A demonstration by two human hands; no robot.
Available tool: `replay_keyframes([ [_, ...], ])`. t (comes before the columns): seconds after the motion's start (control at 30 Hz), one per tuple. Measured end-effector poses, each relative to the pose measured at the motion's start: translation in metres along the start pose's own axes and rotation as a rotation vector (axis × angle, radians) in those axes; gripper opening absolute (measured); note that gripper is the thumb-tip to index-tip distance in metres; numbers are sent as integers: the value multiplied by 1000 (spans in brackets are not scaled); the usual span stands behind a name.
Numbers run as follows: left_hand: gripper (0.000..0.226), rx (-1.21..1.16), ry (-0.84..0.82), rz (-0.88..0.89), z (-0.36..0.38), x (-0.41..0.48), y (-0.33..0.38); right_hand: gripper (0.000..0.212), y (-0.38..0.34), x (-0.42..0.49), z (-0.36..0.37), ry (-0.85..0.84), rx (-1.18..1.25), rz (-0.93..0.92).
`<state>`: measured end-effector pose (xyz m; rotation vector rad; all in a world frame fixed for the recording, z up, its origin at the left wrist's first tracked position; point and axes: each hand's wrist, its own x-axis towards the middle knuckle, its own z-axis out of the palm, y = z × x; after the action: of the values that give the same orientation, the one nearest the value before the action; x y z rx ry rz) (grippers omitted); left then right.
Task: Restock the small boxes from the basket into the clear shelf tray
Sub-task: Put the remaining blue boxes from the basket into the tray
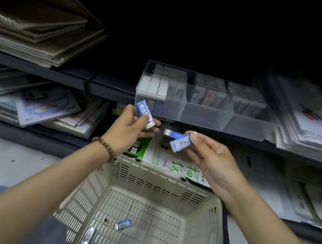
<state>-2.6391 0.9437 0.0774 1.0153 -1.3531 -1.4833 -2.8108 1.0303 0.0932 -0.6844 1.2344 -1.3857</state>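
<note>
Above basket: left hand [126, 132], fingers pinching one blue-and-white small box [144, 113] just before clear plastic shelf tray [204, 117]. right hand [211, 160], fingers pinching two like boxes [180, 143]. Two more boxes [123, 224] lie in beige slotted plastic basket [88, 190].

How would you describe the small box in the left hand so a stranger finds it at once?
Start at the clear shelf tray and drop to its left front corner. There the left hand, with a bead bracelet at its wrist, pinches one blue-and-white small box. It is held alone, while the right hand holds two.
</note>
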Motion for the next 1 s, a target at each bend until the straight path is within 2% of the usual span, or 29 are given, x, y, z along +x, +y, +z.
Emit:
replay_keyframes([
  [0.1,14,-324,-77,-188,8,-2,2,15,2,1,3,-14,65,-32],
  [0.17,20,-402,-171,-248,11,-5,0,15,3,1,6,-28,95,-70],
  [0.27,35,-255,-247,-166,13,-9,-2,23,3,0,10,-64,121,-91],
  [0.37,44,-244,-182,-109,11,-8,-2,27,5,-2,13,-120,89,-63],
  [0.53,37,-272,-145,-121,0,0,3,22,-13,-3,7,-134,-15,-128],
  [0.67,36,-210,-275,-125,6,-4,1,24,-22,-1,3,-178,-151,-153],
  [0.8,32,-225,-378,-172,22,-16,-2,29,-13,-1,11,-202,-168,-131],
  [1.0,42,-219,-321,-118,22,-17,4,32,-11,1,13,-164,-158,-108],
])
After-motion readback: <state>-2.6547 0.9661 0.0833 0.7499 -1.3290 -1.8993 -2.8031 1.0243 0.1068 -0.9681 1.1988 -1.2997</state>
